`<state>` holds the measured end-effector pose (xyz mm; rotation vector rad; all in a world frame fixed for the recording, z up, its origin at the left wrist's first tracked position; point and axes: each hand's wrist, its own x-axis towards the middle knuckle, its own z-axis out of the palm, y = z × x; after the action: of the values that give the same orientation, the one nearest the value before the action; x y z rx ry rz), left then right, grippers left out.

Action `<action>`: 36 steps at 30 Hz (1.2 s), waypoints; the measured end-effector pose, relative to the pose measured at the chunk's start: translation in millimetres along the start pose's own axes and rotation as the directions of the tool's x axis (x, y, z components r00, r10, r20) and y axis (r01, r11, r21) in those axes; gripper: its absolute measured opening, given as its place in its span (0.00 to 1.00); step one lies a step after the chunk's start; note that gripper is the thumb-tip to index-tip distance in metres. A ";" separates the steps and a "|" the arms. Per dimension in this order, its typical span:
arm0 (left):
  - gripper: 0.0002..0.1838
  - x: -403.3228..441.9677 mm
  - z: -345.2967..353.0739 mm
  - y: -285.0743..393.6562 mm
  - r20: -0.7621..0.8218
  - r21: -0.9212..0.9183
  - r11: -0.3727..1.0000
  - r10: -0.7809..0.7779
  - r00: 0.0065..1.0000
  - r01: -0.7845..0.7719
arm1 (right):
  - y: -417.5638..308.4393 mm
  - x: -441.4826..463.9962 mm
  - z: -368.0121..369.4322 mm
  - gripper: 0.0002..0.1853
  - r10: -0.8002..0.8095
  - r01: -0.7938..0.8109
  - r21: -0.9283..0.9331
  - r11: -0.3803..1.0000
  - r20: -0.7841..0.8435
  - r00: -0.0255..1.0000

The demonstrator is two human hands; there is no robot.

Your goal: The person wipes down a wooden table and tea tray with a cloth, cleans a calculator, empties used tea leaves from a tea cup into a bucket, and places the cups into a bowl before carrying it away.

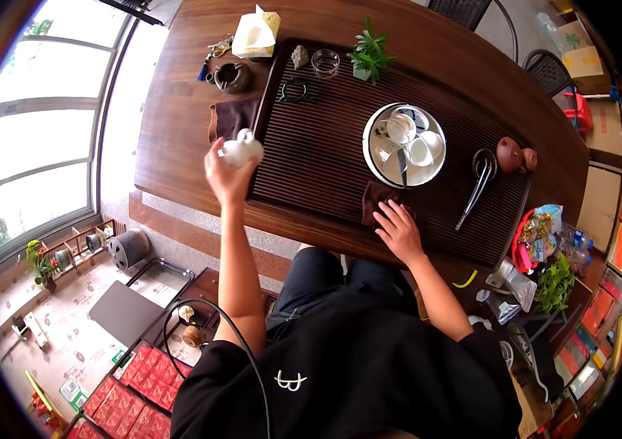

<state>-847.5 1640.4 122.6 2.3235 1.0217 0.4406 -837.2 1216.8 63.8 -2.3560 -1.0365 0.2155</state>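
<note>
Left hand (229, 177) near worktop's (172, 124) near edge, toward left end; grip grasping small white pot (238, 152) beside slatted tray's (311, 154) left edge. Brown cloth (374, 201) lies near tray's near edge, right hand (398, 230) at it, fingers spread, grip released. White basin (423, 174) of cups beyond. Tongs (476, 194) nearer tray's right edge.

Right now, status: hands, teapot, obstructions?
Left hand: gripping white teapot. Right hand: open, at brown cloth. White basin of cups just beyond right hand.
</note>
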 end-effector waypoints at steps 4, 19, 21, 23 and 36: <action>0.42 16.9 -29.0 -45.9 -0.021 0.068 0.998 -0.008 1.000 0.009 | 4.7 22.6 29.6 0.26 -0.076 0.093 -0.107 0.990 0.158 0.985; 0.41 -24.8 1.6 45.5 0.491 -0.478 0.873 0.361 0.793 -0.102 | -121.7 159.5 88.1 0.62 0.345 -0.210 0.443 0.872 -0.250 0.905; 0.38 -20.6 8.2 41.4 0.698 -0.611 0.712 0.279 0.659 0.346 | -116.1 155.9 93.6 0.60 0.582 -0.203 0.852 0.482 -0.138 0.801; 0.35 -12.8 8.1 42.2 0.844 -0.531 0.442 0.196 0.499 0.723 | -112.9 153.5 87.0 0.60 0.577 -0.062 0.915 0.400 -0.199 0.792; 0.38 -18.3 24.7 43.8 0.849 -0.524 0.526 0.261 0.459 0.670 | -116.0 116.1 90.1 0.60 0.605 0.068 0.855 0.514 -0.418 0.677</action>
<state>-822.4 1593.6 128.4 1.1049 0.3846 -0.3794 -862.3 1402.3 60.2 -1.4422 -0.0403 -0.0667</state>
